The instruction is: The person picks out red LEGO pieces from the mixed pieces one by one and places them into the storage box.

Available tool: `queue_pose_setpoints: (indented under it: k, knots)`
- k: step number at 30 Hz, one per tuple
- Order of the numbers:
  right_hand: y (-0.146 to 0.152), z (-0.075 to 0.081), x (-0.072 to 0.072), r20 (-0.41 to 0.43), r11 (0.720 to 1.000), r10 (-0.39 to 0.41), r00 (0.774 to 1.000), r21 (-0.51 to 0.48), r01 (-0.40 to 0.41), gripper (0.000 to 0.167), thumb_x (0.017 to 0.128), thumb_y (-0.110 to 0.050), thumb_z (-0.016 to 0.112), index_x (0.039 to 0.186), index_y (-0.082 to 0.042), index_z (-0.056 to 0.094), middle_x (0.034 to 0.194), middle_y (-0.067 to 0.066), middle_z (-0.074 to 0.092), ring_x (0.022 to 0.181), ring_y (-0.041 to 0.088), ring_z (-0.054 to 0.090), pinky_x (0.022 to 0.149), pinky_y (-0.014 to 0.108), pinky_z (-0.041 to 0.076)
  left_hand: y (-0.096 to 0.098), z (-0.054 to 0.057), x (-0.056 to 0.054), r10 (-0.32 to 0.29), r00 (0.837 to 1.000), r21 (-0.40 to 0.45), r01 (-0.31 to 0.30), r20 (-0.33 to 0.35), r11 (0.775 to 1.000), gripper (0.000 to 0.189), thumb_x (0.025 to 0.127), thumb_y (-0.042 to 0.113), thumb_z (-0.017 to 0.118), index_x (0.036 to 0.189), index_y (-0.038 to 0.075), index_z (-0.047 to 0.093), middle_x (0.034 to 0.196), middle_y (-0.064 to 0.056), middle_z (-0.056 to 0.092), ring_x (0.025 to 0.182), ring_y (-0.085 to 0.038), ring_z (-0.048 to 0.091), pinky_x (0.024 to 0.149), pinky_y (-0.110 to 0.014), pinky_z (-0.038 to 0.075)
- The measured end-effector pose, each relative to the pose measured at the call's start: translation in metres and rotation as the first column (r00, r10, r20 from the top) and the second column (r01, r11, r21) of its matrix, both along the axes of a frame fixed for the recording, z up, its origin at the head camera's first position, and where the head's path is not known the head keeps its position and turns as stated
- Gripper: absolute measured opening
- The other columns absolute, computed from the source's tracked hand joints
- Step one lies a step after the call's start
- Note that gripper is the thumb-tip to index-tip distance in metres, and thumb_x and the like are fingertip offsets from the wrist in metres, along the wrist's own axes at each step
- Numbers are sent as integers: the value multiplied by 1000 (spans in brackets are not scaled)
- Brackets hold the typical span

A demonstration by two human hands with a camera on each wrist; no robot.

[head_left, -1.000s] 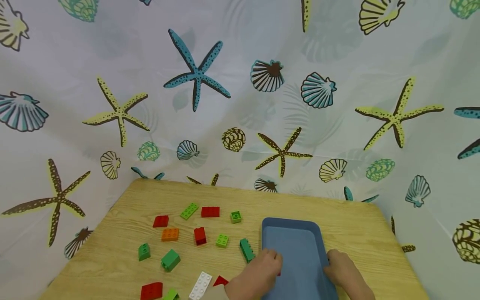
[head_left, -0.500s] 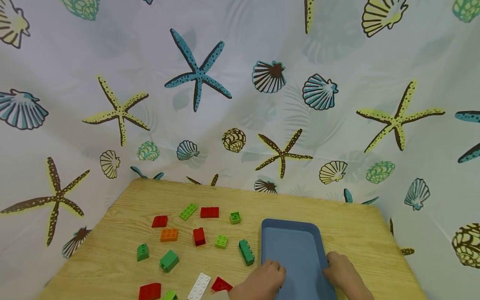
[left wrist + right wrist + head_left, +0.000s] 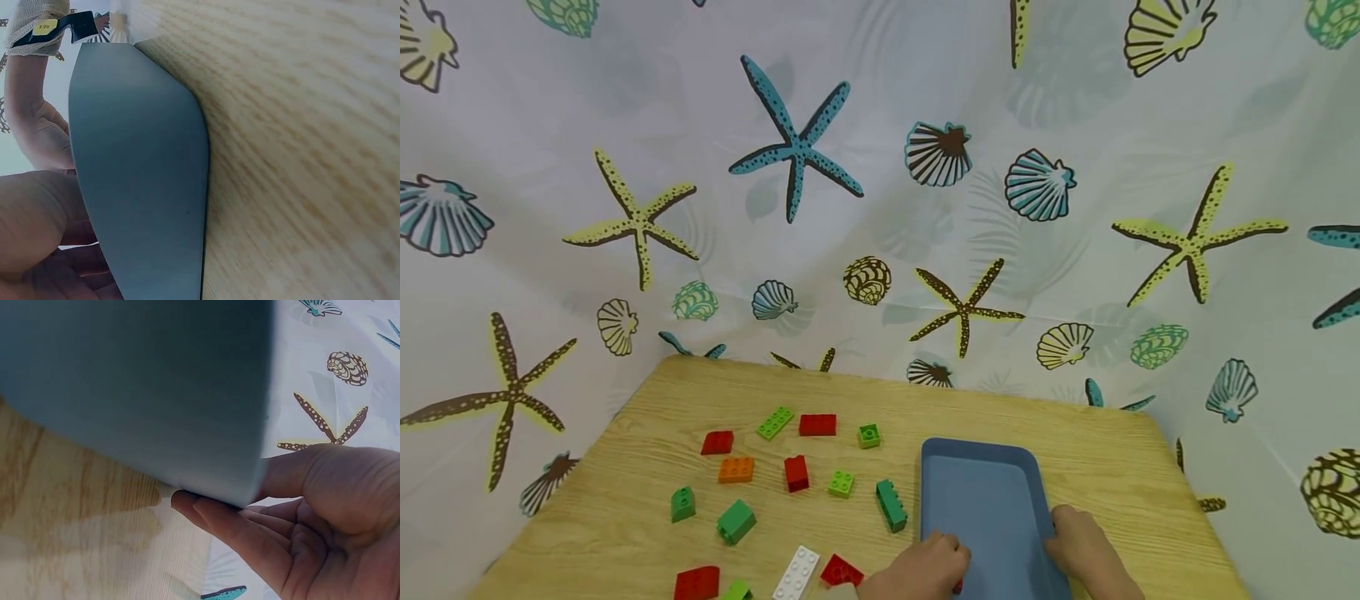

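Note:
A shallow blue tray (image 3: 985,508) lies on the table toward the right. My left hand (image 3: 921,571) reaches over its left rim with curled fingers and pinches a small red toy brick (image 3: 957,587), mostly hidden under the fingertips, low in the tray. In the left wrist view the tray's outer wall (image 3: 137,162) stands between the table and my left hand (image 3: 37,219). At the right rim my right hand (image 3: 1082,546) grips the tray. The right wrist view shows that hand (image 3: 294,519) with its fingertips beneath the tray edge and the thumb against the side.
Several toy bricks lie left of the tray. Closest are a long green brick (image 3: 891,506), a red brick (image 3: 841,572) and a white brick (image 3: 796,572). Farther off are an orange brick (image 3: 736,470) and a green block (image 3: 736,522). A seashell-patterned curtain (image 3: 865,208) encloses the table (image 3: 1097,442).
My left hand has moved toward me along the tray's left side, with the red brick under its fingers, uncovering the other red brick beside the white one. The right hand stays at the rim.

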State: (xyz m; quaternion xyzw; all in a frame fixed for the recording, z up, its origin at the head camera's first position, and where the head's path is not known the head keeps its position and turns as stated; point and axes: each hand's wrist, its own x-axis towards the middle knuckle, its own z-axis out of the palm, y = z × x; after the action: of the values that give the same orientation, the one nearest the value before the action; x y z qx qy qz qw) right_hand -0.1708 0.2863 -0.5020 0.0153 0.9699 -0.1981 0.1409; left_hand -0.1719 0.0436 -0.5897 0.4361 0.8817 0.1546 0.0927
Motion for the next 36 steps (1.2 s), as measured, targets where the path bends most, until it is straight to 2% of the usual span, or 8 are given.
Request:
queue_pose_setpoints:
  k: [2,5,12,19,24,30,36]
  knots:
    - [0,0,0,-4,1000,1,1000,3,-1,14,77,4,59,88,9,65,72,7,64,65,19,53,60,33,48,1,-12,-5,-8,1000,10,8,7,1000,37,94,60,57,88,24,66,85,8,63,75,-1,51,62,-16,42]
    - [-1,0,1,-18,1000,5,1000,12,-5,14,76,4,59,88,9,65,72,7,63,65,20,52,59,34,47,3,-19,-7,-21,1000,8,21,-10,1000,39,94,62,56,88,25,66,84,9,62,74,0,51,62,-16,43]
    - [-1,-1,1,-33,1000,10,999,11,-10,13,76,4,59,87,8,64,72,7,62,65,20,52,60,34,47,3,-17,-5,-39,997,10,39,-60,999,48,96,65,49,86,21,66,77,8,59,68,-1,49,60,-15,39]
    - [-1,-1,1,-20,1000,-1,1000,12,1,10,77,3,59,85,6,64,70,6,58,64,19,51,58,32,45,2,-18,-6,-31,999,14,31,-33,999,47,95,65,49,94,22,65,81,8,60,73,-1,52,61,-16,42]
    - [-2,0,0,-4,1000,-15,1000,11,15,14,77,3,59,89,8,64,71,6,60,64,19,52,58,32,46,4,-18,-6,-23,998,11,23,-50,1000,46,94,66,51,95,21,66,82,8,61,74,-1,52,62,-16,42]
    - [-2,1,0,4,1000,-21,1000,8,21,15,78,3,60,91,9,64,71,6,60,64,19,53,58,32,46,3,-22,-8,-27,999,13,28,-45,1000,50,95,66,50,109,21,67,90,8,64,79,-1,54,65,-16,44]
    - [-2,1,2,7,1000,-16,1000,-6,16,21,79,4,59,97,13,64,76,9,64,66,19,54,60,33,48,2,-22,-12,-50,999,-15,50,1,999,55,93,67,51,125,23,63,103,7,66,86,-1,58,70,-17,48]
